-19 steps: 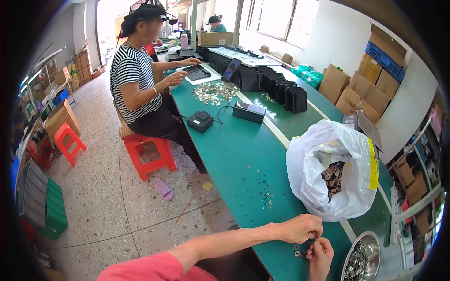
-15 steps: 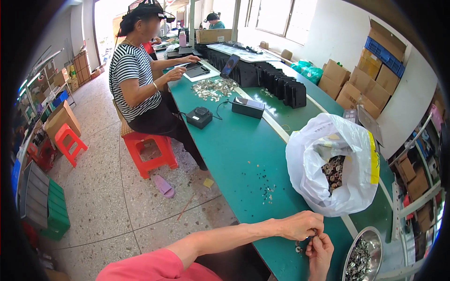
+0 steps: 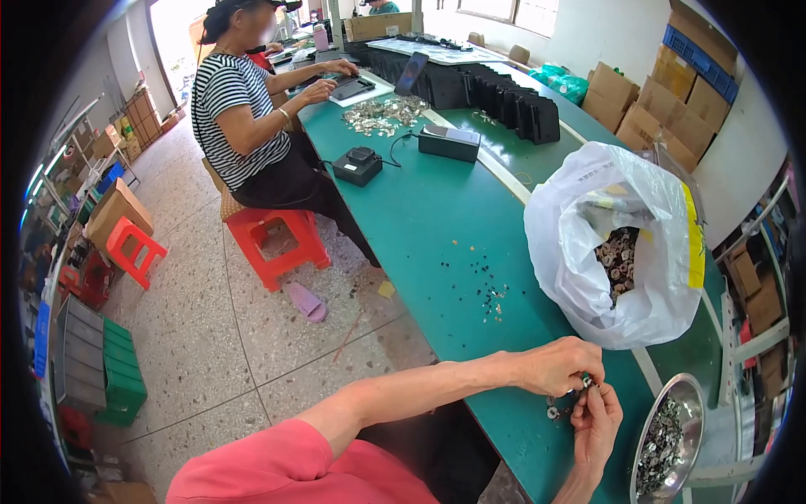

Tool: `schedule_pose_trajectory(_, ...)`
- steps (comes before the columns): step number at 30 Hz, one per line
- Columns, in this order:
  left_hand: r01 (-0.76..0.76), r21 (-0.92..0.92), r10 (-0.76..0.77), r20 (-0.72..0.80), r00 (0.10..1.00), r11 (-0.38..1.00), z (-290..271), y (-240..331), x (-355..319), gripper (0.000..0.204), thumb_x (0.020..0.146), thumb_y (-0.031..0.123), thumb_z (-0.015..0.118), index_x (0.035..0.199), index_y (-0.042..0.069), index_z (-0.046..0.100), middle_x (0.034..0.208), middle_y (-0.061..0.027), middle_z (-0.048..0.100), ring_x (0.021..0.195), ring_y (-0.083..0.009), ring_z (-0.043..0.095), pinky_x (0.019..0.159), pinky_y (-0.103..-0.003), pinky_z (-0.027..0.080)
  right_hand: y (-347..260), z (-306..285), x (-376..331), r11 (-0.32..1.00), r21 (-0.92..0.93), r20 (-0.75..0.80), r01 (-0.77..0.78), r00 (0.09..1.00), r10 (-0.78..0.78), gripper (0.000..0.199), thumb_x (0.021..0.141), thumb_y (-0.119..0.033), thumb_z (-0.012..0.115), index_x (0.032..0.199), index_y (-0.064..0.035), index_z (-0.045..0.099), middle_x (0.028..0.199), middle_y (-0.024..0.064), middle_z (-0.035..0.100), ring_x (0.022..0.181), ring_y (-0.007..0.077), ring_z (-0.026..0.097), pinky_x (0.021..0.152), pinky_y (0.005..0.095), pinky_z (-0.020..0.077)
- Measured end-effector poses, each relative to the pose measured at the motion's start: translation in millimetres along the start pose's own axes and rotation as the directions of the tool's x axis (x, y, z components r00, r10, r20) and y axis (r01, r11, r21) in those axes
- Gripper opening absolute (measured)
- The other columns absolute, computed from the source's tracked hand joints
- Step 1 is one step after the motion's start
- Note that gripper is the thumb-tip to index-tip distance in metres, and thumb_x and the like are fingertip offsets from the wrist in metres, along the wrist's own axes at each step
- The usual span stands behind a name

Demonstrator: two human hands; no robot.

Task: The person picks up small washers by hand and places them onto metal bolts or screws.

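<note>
Since the earlier frames both hands have stayed together at the near edge of the green tabletop, so the assembly work continues: left hand and right hand each pinch a small metal part between the fingertips. The part's shape is too small to resolve; loose parts lie just beside, a steel bowl near

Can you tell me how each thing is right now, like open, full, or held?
Left hand: pinching a small metal part.
Right hand: fingertips on the same part.
White plastic bag: open, parts inside.
Steel bowl: partly filled with metal parts.
Nearest red stool: a person sits on it.
Other red stool: unoccupied.
</note>
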State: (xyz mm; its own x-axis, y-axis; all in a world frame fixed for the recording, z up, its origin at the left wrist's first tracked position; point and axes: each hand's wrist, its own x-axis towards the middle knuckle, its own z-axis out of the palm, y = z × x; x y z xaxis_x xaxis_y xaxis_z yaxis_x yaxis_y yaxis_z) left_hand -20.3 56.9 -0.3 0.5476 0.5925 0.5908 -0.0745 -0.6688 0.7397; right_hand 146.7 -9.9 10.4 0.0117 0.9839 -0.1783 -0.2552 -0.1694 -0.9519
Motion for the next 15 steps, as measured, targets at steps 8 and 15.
schedule_pose_trajectory(8,-0.001,0.093,0.004,-0.025,1.0,0.996,-0.3,-0.4,1.6,0.024,0.068,-0.003,0.063,0.092,0.0,0.062,0.082,-0.0143,0.059,0.08,-0.0335,0.059,0.068,-0.04,0.048,-0.6,0.1,-1.9,1.0,-0.019,-0.025,0.0,1.0,0.0,0.01,0.091,-0.01,0.058,0.093,-0.0009,0.061,0.072,0.0019,0.054,0.053,0.0063,0.046,0.044,0.0182,0.0312)
schedule_pose_trajectory(15,0.094,0.093,-0.095,0.004,0.995,0.991,-6.9,2.5,2.5,0.025,0.071,-0.006,0.062,0.095,0.0,0.064,0.081,-0.0127,0.06,0.074,-0.0273,0.062,0.062,-0.035,0.048,-3.6,4.7,1.4,0.998,0.029,-0.001,-0.05,0.999,0.05,0.015,0.089,-0.014,0.062,0.096,-0.0006,0.06,0.075,0.0022,0.057,0.057,0.0061,0.049,0.048,0.0182,0.0357)
